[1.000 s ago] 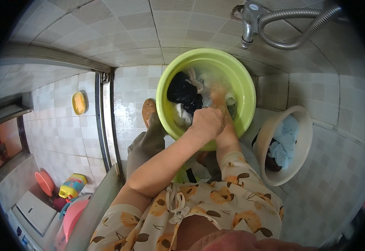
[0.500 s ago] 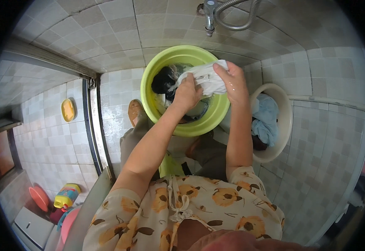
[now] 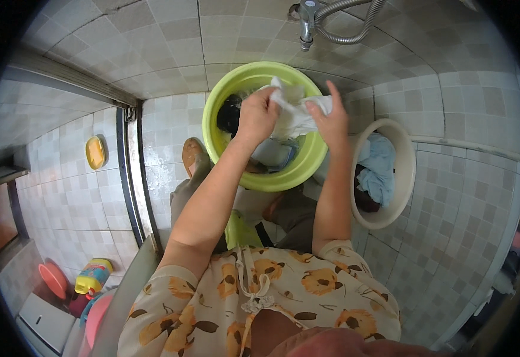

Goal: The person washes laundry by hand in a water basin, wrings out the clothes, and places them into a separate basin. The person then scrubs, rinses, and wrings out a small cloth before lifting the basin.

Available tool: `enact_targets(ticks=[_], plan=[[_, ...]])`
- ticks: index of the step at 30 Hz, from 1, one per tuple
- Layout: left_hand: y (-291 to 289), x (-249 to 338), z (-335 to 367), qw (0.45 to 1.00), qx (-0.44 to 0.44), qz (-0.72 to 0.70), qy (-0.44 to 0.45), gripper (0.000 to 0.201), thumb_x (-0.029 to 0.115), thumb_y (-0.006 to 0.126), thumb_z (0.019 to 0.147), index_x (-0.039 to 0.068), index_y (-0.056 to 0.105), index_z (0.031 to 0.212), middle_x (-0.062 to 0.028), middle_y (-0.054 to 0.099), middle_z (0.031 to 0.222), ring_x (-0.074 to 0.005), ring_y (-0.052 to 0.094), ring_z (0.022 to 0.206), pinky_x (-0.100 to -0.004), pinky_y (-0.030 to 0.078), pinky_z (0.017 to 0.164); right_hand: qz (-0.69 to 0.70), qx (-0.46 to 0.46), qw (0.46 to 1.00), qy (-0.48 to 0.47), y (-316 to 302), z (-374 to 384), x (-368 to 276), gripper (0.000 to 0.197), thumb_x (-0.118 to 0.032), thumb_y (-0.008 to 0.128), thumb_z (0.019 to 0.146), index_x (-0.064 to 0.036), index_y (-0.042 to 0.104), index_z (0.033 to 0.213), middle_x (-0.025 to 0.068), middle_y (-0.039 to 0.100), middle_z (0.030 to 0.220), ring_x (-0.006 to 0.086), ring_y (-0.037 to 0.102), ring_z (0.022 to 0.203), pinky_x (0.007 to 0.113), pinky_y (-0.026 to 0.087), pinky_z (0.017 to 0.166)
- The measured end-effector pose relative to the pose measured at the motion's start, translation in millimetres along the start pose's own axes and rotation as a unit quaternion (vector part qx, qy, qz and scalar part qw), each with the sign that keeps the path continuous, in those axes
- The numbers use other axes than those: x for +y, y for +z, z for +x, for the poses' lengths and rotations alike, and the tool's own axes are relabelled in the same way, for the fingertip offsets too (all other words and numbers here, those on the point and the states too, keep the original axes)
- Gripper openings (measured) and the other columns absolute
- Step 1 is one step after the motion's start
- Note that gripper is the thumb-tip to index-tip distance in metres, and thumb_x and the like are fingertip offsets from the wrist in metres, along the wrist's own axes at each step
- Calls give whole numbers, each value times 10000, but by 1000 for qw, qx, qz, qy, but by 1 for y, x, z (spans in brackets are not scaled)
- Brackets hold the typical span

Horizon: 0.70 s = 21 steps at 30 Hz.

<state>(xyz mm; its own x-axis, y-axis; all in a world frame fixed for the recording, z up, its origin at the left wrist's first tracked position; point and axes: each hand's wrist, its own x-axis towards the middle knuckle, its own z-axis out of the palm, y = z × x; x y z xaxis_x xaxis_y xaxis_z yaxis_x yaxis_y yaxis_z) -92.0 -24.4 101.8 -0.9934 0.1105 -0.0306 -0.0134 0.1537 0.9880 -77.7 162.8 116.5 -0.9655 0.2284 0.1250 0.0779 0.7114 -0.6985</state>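
I'm watching a white cloth hanging over a lime-green basin, upper middle of the frame.
At the basin's left side I'm seeing dark cloth lying; next, the left hand is gripping the white cloth, fingers clamped together on it; the right hand is pinching its right end under the thumb, index finger sticking up apart; at centre right, a cream tub is holding light blue cloth.

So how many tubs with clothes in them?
2: the lime-green tub in the middle, under the white cloth, and the cream tub to its right. Others may be hidden at the dark edges.
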Motion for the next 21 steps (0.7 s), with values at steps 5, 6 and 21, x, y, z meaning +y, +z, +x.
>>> enact_targets(ticks=[5,6,21], plan=[[11,-13,-17,945,-109,307,-3,585,166,625,780,43,418,1313,-227,552,1101,-391,545,1010,-431,450,873,-197,-166,965,-50,92,2,53,737,-378,687,745,-189,373,1383,205,458,1297,340,453,1192,474,367,980],[16,-4,-16,945,-149,290,-7,501,192,633,778,33,494,1233,-216,560,1091,-380,551,1007,-425,458,859,-314,-183,924,-115,111,-3,79,724,-366,685,744,-202,379,1380,205,456,1295,350,458,1181,506,359,974],[9,7,-19,902,-207,378,-27,406,344,582,829,2,580,1048,-180,602,1015,-352,595,945,-435,485,810,-74,-122,982,124,117,41,71,353,-332,577,803,8,657,849,208,642,848,364,625,819,415,470,714]])
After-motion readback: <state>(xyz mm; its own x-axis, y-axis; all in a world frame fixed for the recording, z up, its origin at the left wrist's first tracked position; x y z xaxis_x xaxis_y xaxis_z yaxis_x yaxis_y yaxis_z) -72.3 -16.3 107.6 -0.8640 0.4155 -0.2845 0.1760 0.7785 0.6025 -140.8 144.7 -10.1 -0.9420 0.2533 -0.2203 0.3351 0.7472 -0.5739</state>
